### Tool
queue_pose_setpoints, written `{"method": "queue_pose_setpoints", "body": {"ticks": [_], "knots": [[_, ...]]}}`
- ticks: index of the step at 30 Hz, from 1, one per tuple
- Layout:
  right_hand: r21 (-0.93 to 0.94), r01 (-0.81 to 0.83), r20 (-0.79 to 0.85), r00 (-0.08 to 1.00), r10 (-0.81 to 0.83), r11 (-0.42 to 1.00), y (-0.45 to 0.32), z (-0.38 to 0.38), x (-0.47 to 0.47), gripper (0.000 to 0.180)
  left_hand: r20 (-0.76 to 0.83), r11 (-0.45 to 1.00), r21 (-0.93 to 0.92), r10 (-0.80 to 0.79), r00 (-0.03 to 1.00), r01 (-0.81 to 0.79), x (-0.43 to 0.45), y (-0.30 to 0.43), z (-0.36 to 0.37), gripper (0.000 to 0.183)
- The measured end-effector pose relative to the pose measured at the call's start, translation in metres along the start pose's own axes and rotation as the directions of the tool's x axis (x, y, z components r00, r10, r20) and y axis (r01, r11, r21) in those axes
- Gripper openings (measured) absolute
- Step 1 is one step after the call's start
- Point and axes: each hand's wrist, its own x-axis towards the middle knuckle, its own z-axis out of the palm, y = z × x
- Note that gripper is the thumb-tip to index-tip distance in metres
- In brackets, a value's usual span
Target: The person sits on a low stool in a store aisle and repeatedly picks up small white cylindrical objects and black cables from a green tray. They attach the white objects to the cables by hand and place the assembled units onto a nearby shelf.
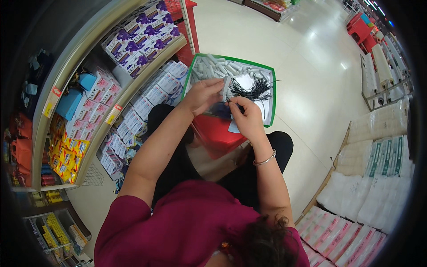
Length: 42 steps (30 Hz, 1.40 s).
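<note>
My left hand (204, 95) holds a slim whitish plastic tag (226, 87) upright between thumb and fingers. The thumb and fingertips of my right hand (246, 115) pinch a small dark piece at the tag's lower end; whether it is cord or fabric cannot be made out. Below both hands hangs a blurred dark blue item (220, 109), and a light blue piece (233, 126) shows beside my right palm. Behind them a shallow green-rimmed box (274, 100) contains many whitish plastic tags (213, 66) and a bundle of black cords (252, 88).
A red object (217, 137) is under the box, between my knees. Shelves to the left carry Lux soap boxes (140, 38), white-and-blue boxes (156, 93), yellow packets (66, 157) and a blue bag (70, 103). Wrapped packs (347, 197) are stacked at right, near racked rolls (382, 65).
</note>
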Motion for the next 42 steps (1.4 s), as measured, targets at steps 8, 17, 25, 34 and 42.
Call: {"method": "queue_pose_setpoints", "body": {"ticks": [8, 17, 25, 34, 42], "knots": [[-0.087, -0.071, 0.037, 0.997, 0.074, 0.994, -0.003, -0.003, 0.001, 0.016, 0.116, 0.999, -0.012, 0.039, 0.993, -0.038, 0.004, -0.002, -0.008, 0.026], [-0.039, -0.062, 0.058, 0.996, 0.064, 0.997, -0.005, -0.003, 0.002, 0.014, 0.067, 0.96, 0.244, 0.124, 0.99, -0.137, -0.002, 0.004, 0.007, 0.019], [-0.113, -0.05, 0.006, 0.999, 0.051, 0.992, -0.005, -0.001, 0.003, 0.013, 0.014, 0.794, 0.487, 0.41, 0.912, -0.364, 0.0, -0.01, 0.026, 0.012], [-0.162, -0.049, -0.175, 0.984, 0.02, 0.986, 0.007, 0.016, -0.005, 0.012, -0.207, 0.839, 0.416, 0.463, 0.862, -0.351, -0.008, -0.042, 0.039, 0.01], [-0.091, -0.066, -0.022, 0.998, 0.064, 0.994, -0.003, -0.002, -0.002, 0.015, -0.218, 0.899, 0.3, 0.39, 0.895, -0.319, 0.0, -0.031, 0.036, 0.012]]}}
